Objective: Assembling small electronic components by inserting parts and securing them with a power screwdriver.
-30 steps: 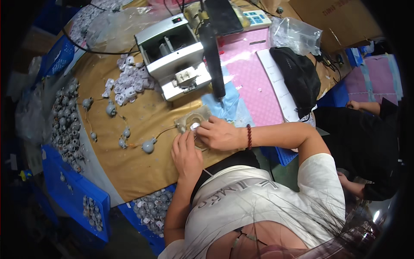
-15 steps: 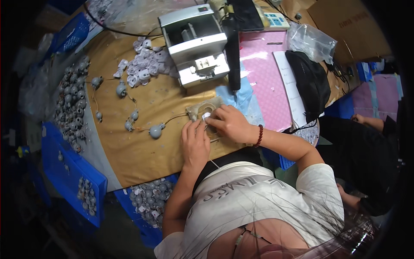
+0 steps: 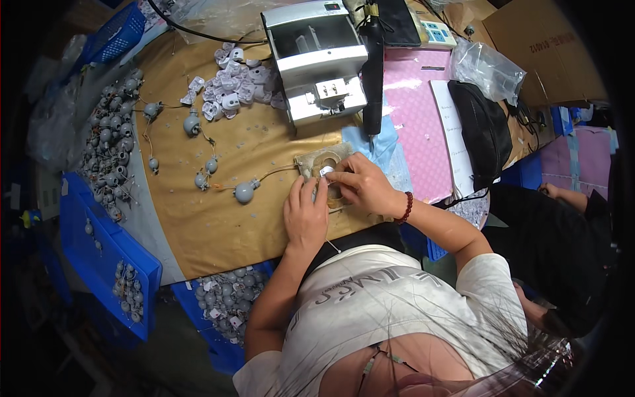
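A worn, light-coloured fixture block with round recesses lies at the table's near edge, between my hands. My right hand, with a dark red bead bracelet at its wrist, pinches a small white plastic piece over the block. My left hand is closed, fingers together, its tips against the block's near left side beside that piece. What the left fingertips grip is hidden. A wire runs left from the block to a grey bulb-shaped part, with several more grey parts strung on beyond it.
A silver-white machine stands behind my hands. White plastic caps are heaped to its left. Grey bulb-shaped parts pile along the left edge, near blue trays. At right lie a black pouch and pink sheeting. A person sits far right.
The view has shifted slightly, moving the table and machine rightward in the picture. Both hands stay at the block, with the right fingers still pinching the white piece.
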`<state>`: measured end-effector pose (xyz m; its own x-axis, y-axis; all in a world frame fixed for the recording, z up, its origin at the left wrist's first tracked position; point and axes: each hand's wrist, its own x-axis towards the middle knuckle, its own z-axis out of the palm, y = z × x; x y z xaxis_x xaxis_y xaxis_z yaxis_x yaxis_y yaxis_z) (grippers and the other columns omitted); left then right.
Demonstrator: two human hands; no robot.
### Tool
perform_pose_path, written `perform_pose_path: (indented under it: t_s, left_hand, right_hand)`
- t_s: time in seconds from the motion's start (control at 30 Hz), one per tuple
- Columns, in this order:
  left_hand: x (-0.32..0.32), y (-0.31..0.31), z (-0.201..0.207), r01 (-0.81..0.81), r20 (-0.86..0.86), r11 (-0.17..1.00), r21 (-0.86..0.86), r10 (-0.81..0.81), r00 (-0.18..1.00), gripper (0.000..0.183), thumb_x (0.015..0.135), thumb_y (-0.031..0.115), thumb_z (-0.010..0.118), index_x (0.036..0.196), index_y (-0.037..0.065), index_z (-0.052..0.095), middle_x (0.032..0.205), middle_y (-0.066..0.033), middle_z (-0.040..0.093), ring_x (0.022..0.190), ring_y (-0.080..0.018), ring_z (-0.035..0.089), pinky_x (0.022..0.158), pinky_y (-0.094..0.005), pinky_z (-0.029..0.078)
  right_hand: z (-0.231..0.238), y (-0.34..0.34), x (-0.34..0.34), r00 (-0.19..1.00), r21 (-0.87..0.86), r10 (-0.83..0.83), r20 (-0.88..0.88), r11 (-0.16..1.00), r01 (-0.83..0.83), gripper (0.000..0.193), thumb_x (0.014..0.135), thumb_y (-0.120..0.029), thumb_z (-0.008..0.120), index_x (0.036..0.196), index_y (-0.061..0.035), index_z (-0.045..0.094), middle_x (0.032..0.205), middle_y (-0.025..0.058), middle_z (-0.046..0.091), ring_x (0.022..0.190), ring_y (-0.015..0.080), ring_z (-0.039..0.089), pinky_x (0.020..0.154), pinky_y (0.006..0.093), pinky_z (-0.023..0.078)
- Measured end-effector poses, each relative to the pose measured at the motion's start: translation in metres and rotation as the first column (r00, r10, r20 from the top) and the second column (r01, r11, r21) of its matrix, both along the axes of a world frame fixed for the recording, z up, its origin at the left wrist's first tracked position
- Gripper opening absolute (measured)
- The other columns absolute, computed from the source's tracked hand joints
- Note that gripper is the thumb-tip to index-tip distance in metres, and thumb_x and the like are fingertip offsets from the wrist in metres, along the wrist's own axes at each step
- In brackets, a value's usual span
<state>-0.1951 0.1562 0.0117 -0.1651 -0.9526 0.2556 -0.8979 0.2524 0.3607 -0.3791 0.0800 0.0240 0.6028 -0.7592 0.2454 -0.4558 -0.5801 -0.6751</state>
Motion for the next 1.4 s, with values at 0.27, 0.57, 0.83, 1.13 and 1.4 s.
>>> perform_pose_path:
  t_s: [0.27,0.57,0.83,1.13,1.4]
  left_hand:
    - [0.000,-0.007,0.002,0.021,0.008,1.000,0.021,-0.021,1.000,0.045,0.079,0.004,0.069,0.124,0.007,0.067,0.120,-0.0111,0.061,0.125,-0.0337,0.053,0.099,-0.0460,0.047]
    - [0.001,-0.009,0.005,0.140,0.072,0.990,-0.016,-0.138,0.988,0.039,0.084,0.005,0.061,0.121,-0.005,0.063,0.118,-0.0157,0.059,0.127,-0.0350,0.051,0.096,-0.0449,0.047]
    - [-0.006,-0.017,0.010,0.260,0.251,0.966,-0.008,-0.250,0.935,0.035,0.084,0.007,0.059,0.113,-0.012,0.064,0.118,-0.0188,0.058,0.129,-0.0347,0.049,0.096,-0.0434,0.046]
    - [-0.005,-0.013,0.005,0.221,0.131,0.975,-0.018,-0.217,0.967,0.041,0.084,0.003,0.057,0.122,-0.012,0.057,0.113,-0.0213,0.058,0.127,-0.0362,0.051,0.097,-0.0446,0.046]
    - [-0.002,-0.012,0.003,0.200,0.121,0.980,0.000,-0.198,0.973,0.041,0.084,0.004,0.057,0.123,-0.010,0.057,0.112,-0.0189,0.058,0.125,-0.0352,0.053,0.097,-0.0439,0.046]
  right_hand:
    - [0.000,0.004,-0.007,0.996,0.055,0.023,-0.086,0.998,-0.018,0.050,0.072,0.004,0.072,0.121,-0.0077,0.069,0.102,0.0101,0.062,0.086,0.0261,0.062,0.070,0.0355,0.054]
    - [0.002,0.000,-0.003,0.976,-0.105,0.098,-0.195,0.987,-0.120,0.051,0.068,0.001,0.073,0.118,-0.0071,0.069,0.101,0.0103,0.062,0.087,0.0271,0.064,0.070,0.0357,0.055]
    - [0.012,-0.018,-0.032,1.000,0.119,-0.014,-0.015,0.993,0.015,0.035,0.080,-0.001,0.071,0.115,-0.0048,0.069,0.109,0.0136,0.064,0.095,0.0315,0.064,0.083,0.0379,0.054]
    - [0.003,0.005,-0.058,0.994,0.141,0.026,-0.110,0.990,-0.010,0.042,0.084,-0.004,0.069,0.124,-0.0036,0.057,0.118,0.0155,0.061,0.109,0.0344,0.059,0.096,0.0441,0.046]
    - [-0.003,-0.004,-0.047,0.953,0.808,-0.300,0.043,0.571,0.144,0.034,0.089,-0.007,0.073,0.120,-0.0046,0.060,0.100,0.0016,0.063,0.078,0.0070,0.062,0.065,0.0226,0.050]
